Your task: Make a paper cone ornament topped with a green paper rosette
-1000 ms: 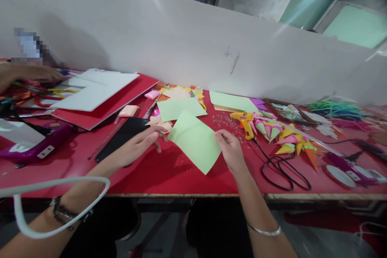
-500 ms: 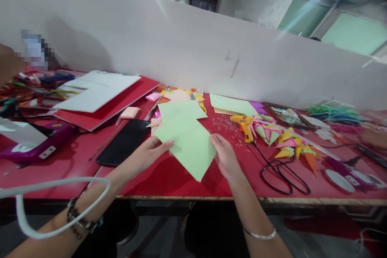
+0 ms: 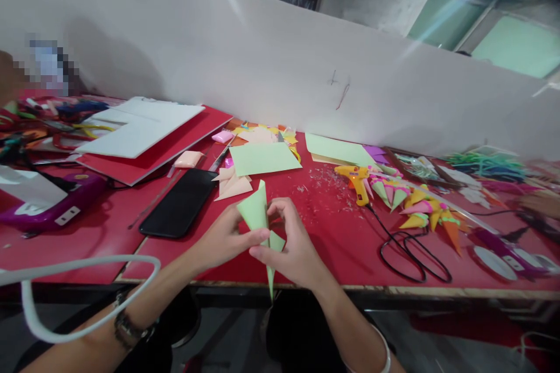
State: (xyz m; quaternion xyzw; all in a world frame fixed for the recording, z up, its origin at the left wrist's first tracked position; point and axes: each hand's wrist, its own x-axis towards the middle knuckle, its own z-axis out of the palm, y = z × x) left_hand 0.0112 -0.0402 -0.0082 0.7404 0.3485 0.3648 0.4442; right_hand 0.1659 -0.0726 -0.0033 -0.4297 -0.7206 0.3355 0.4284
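Both hands hold one light green paper sheet (image 3: 258, 213), curled into a cone with its tip pointing down over the table's front edge. My left hand (image 3: 225, 239) pinches the cone's left side. My right hand (image 3: 291, 245) wraps round its right side with the fingers curled. Just behind the hands lie a black phone (image 3: 180, 203) and some pale pink paper triangles (image 3: 231, 183) on the red table (image 3: 341, 233).
A flat green sheet (image 3: 262, 157) and another (image 3: 336, 150) lie further back. An orange glue gun (image 3: 356, 178) with black cord (image 3: 411, 253) sits right, beside several coloured paper cones (image 3: 420, 204). White boards (image 3: 140, 125) and a purple device (image 3: 56, 204) are left. Another person's hand (image 3: 540, 204) is at far right.
The green sheet was flat between my hands; it is now rolled into a cone. Both hands came together and nearer the table's front edge.
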